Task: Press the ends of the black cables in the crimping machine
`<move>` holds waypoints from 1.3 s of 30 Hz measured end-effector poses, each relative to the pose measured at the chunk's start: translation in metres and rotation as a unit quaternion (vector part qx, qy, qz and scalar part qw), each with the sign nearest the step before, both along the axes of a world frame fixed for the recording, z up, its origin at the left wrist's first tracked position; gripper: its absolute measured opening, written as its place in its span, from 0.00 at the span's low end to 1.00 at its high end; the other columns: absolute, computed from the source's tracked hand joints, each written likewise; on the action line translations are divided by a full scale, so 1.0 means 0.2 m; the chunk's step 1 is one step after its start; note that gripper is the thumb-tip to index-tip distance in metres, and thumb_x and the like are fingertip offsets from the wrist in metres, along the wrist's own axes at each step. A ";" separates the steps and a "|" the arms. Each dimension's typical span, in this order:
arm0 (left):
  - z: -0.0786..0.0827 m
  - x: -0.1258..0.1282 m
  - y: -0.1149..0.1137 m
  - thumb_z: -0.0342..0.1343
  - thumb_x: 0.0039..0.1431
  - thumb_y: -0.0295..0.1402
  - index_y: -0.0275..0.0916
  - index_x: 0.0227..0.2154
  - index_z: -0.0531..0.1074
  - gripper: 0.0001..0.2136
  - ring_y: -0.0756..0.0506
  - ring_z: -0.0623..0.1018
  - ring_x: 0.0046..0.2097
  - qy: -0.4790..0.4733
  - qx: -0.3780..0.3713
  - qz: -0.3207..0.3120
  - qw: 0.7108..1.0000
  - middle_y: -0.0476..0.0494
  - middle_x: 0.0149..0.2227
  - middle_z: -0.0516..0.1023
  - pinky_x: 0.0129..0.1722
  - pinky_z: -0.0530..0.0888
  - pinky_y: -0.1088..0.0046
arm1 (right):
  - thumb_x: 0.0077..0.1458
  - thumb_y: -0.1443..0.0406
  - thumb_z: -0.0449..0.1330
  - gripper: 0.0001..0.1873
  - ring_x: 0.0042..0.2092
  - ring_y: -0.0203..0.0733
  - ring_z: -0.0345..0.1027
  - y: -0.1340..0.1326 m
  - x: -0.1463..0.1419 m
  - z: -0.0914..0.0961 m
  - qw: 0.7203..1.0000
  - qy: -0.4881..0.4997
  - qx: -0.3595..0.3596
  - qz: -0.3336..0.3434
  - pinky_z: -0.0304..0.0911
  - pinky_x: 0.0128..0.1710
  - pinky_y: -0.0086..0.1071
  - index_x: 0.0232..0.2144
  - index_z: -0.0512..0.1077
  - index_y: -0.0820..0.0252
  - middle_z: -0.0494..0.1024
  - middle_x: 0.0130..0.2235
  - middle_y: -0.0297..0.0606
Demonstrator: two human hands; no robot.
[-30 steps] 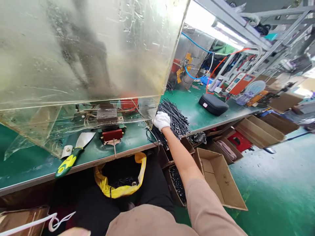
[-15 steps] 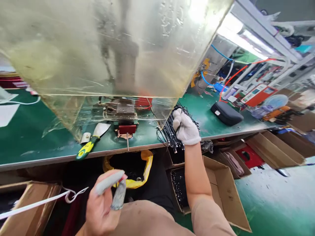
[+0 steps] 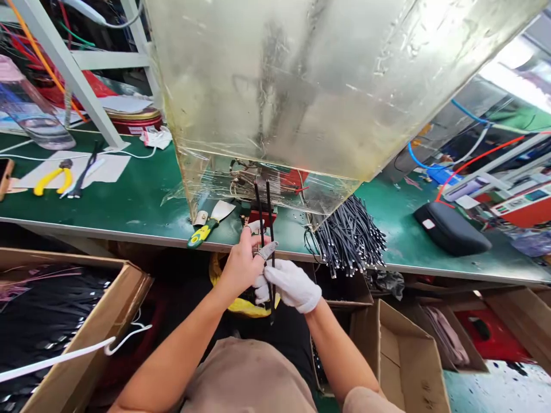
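Two thin black sleeved cables (image 3: 264,221) stand upright between my hands, in front of the bench edge. My left hand (image 3: 243,264), bare with grey finger cots, pinches them near their middle. My right hand (image 3: 290,284), in a white glove, grips them lower down, and their ends show beneath it. A large bundle of black metal-tipped cables (image 3: 350,238) lies on the green bench (image 3: 142,215) to the right of my hands, untouched by either. Another mass of black cables (image 3: 51,321) fills a cardboard box at lower left.
A clear scratched acrylic shield (image 3: 279,86) hangs over a machine behind my hands. A yellow-handled scraper (image 3: 206,228), yellow pliers (image 3: 54,180) and a black case (image 3: 450,228) lie on the bench. Below stand a yellow bag (image 3: 245,307) and a cardboard box (image 3: 400,355).
My view has swung left. My gloved right hand has left the bundle and come towards me with two cables, and my left hand has risen to hold them too.
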State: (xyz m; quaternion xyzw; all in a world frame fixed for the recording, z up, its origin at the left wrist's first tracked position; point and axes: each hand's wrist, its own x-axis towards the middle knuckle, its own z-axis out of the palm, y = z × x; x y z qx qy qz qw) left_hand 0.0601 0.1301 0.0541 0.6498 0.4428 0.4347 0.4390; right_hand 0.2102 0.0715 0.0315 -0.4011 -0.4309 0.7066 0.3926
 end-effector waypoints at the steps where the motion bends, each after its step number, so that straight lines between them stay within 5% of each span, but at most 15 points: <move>1: -0.02 -0.02 0.01 0.59 0.61 0.41 0.44 0.42 0.64 0.13 0.36 0.84 0.49 0.027 0.005 0.003 1.000 0.37 0.48 0.85 0.53 0.77 0.53 | 0.49 0.43 0.71 0.29 0.28 0.37 0.72 -0.01 0.01 -0.05 0.999 0.036 -0.036 -0.008 0.72 0.32 0.33 0.36 0.74 0.61 0.78 0.30 0.37; 4: -0.09 -0.09 0.03 0.56 0.62 0.40 0.44 0.42 0.65 0.10 0.36 0.83 0.51 0.060 0.012 0.034 0.998 0.34 0.51 0.83 0.55 0.77 0.52 | 0.44 0.46 0.76 0.35 0.31 0.39 0.75 -0.06 0.03 -0.20 0.986 0.093 -0.134 -0.035 0.76 0.32 0.36 0.45 0.72 0.63 0.81 0.36 0.42; 7: -0.13 -0.15 0.01 0.56 0.61 0.40 0.43 0.41 0.67 0.10 0.38 0.84 0.49 0.037 0.002 0.055 0.998 0.35 0.50 0.84 0.55 0.78 0.55 | 0.47 0.48 0.76 0.34 0.31 0.39 0.76 -0.05 0.02 -0.24 0.981 0.106 -0.156 -0.051 0.77 0.32 0.37 0.47 0.71 0.63 0.81 0.36 0.42; 14: -0.11 -0.22 -0.04 0.55 0.57 0.37 0.40 0.48 0.72 0.16 0.37 0.84 0.50 0.016 0.001 0.075 0.997 0.35 0.49 0.85 0.56 0.78 0.54 | 0.58 0.58 0.71 0.19 0.30 0.35 0.71 0.29 -0.05 -0.01 0.977 0.181 -0.072 -0.087 0.75 0.31 0.32 0.45 0.71 0.61 0.79 0.35 0.37; 20: -0.10 -0.26 -0.06 0.57 0.56 0.41 0.40 0.45 0.74 0.15 0.37 0.85 0.49 -0.004 -0.007 0.105 0.994 0.36 0.46 0.86 0.55 0.79 0.56 | 0.67 0.67 0.59 0.04 0.28 0.34 0.71 0.50 -0.10 0.09 0.963 0.200 -0.127 -0.129 0.75 0.29 0.28 0.42 0.72 0.63 0.79 0.33 0.37; 34: -0.12 -0.29 -0.09 0.57 0.58 0.40 0.39 0.47 0.76 0.16 0.38 0.85 0.49 -0.030 -0.012 0.107 0.994 0.36 0.46 0.86 0.56 0.79 0.58 | 0.73 0.69 0.45 0.15 0.28 0.35 0.74 0.58 -0.11 0.19 0.933 0.210 -0.216 -0.199 0.72 0.24 0.24 0.44 0.72 0.65 0.81 0.32 0.38; 39: -0.16 -0.29 -0.09 0.58 0.59 0.42 0.38 0.47 0.76 0.17 0.37 0.85 0.49 -0.030 -0.017 0.103 0.994 0.36 0.46 0.86 0.55 0.79 0.57 | 0.72 0.69 0.47 0.13 0.32 0.35 0.76 0.58 -0.11 0.15 0.950 0.182 -0.175 -0.182 0.75 0.31 0.26 0.45 0.72 0.65 0.82 0.35 0.40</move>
